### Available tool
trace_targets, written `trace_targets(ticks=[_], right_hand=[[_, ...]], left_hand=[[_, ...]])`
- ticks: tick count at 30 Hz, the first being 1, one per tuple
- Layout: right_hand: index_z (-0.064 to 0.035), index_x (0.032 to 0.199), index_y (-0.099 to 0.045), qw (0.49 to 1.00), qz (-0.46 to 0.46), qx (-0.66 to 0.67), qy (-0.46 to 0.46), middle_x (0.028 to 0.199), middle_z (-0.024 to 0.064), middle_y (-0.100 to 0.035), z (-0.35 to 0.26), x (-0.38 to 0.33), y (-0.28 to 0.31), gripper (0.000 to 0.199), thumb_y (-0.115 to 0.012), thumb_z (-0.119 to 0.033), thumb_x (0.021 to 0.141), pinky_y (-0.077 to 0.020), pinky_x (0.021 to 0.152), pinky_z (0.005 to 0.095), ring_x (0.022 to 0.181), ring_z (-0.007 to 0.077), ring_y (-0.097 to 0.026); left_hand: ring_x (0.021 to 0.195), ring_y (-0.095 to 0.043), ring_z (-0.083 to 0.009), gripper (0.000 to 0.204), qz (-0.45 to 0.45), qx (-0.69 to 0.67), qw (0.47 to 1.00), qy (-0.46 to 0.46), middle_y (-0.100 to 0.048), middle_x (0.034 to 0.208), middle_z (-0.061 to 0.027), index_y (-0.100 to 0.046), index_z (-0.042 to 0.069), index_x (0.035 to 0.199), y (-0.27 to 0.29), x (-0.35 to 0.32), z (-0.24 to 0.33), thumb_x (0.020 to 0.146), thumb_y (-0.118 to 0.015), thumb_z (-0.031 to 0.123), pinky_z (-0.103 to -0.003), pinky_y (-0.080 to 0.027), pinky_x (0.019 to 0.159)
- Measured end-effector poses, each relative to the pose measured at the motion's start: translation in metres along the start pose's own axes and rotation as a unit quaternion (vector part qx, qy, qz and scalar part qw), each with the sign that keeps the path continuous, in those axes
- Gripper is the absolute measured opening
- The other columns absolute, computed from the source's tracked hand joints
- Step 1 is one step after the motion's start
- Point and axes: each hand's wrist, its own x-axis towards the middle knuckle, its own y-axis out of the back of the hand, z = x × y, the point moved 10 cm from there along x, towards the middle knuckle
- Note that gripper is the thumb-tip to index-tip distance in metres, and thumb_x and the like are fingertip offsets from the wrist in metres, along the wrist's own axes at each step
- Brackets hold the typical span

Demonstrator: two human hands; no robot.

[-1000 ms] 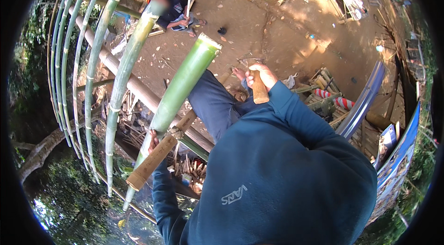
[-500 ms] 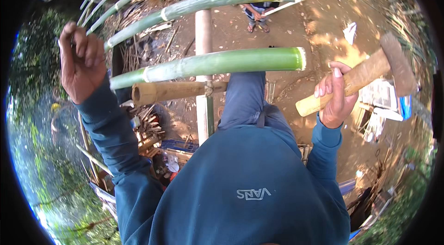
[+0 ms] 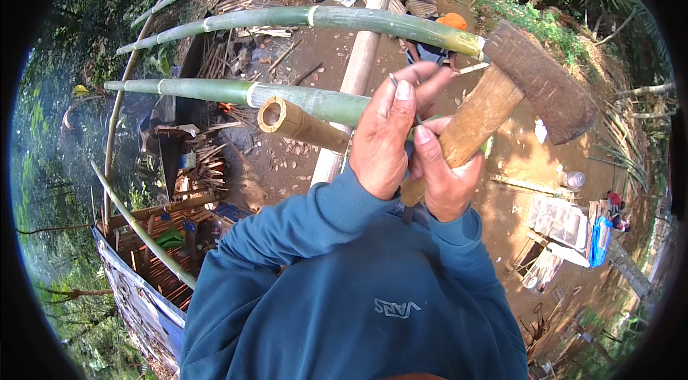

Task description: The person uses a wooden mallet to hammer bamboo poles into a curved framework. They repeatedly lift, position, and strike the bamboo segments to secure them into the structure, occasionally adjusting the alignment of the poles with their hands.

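Both hands are up together in front of the body, and the right hand [image 3: 450,178] is wrapped around a hatchet [image 3: 503,87]! Its wooden handle [image 3: 479,120] slants from lower left to upper right, and the rusty head [image 3: 543,82] sits at the upper end, set crosswise, broad end toward the lower right. Right alongside, the left hand [image 3: 387,138] has its fingers stretched out and slightly blurred; a thin dark pin [image 3: 418,120] shows by the thumbs, and I can't tell which hand pinches it. Beyond them a green bamboo pole [image 3: 208,89] runs left to right, while a shorter brown bamboo tube [image 3: 312,127] turns its hollow, open end to the left. Over on the right, a see-through round container [image 3: 572,179] lies near a whitish box [image 3: 557,221], contents too small to make out, with blue plastic [image 3: 600,242] just beside the box
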Motion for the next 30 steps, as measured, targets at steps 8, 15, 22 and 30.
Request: trace_targets(ticks=[8, 15, 22, 30], right_hand=[[-0.0013, 0.080, -0.058, 0.993, -0.060, -0.037, -0.091, 0.051, -0.0006, -0.048, 0.006, 0.039, 0.002, 0.021, -0.063, -0.020, 0.090, -0.0351, 0.036, 0.0235, 0.039, 0.0060, -0.044], [-0.0033, 0.077, -0.056, 0.993, -0.107, -0.021, -0.055, 0.049, -0.0026, -0.045, -0.010, 0.070, -0.035, 0.034, -0.062, -0.034, 0.091, -0.0348, 0.036, 0.0219, 0.039, 0.0053, -0.045], [-0.0021, 0.101, -0.051, 0.993, -0.010, -0.052, -0.106, 0.059, -0.0019, -0.042, 0.038, 0.040, 0.040, 0.037, -0.060, -0.037, 0.093, -0.0341, 0.035, 0.0215, 0.041, 0.0047, -0.039], [-0.0019, 0.104, -0.051, 0.975, 0.050, -0.072, -0.202, 0.060, -0.0009, -0.043, 0.128, -0.011, 0.081, 0.030, -0.058, -0.030, 0.095, -0.0337, 0.035, 0.0221, 0.041, 0.0051, -0.039]], left_hand=[[0.110, -0.058, -0.0331, 0.034, -0.298, 0.669, 0.600, -0.322, -0.063, 0.113, -0.0156, -0.063, 0.004, 0.110, -0.039, 0.009, 0.067, 0.076, -0.064, 0.002, -0.040, -0.046, 0.093], [0.075, -0.069, -0.0250, 0.015, -0.350, 0.665, 0.608, -0.255, -0.070, 0.085, -0.0141, -0.069, 0.001, 0.095, -0.020, 0.064, 0.082, 0.082, -0.066, 0.006, -0.034, -0.055, 0.068], [0.101, -0.065, -0.0221, 0.016, -0.118, 0.322, 0.938, -0.040, -0.068, 0.103, -0.0152, -0.057, 0.002, 0.102, 0.220, 0.141, 0.031, 0.096, -0.055, 0.017, -0.036, -0.051, 0.090], [0.089, -0.065, -0.0185, 0.015, -0.016, 0.171, 0.985, 0.020, -0.068, 0.093, -0.0144, -0.058, -0.001, 0.093, 0.259, 0.088, -0.153, 0.097, -0.052, 0.013, -0.032, -0.051, 0.084]])
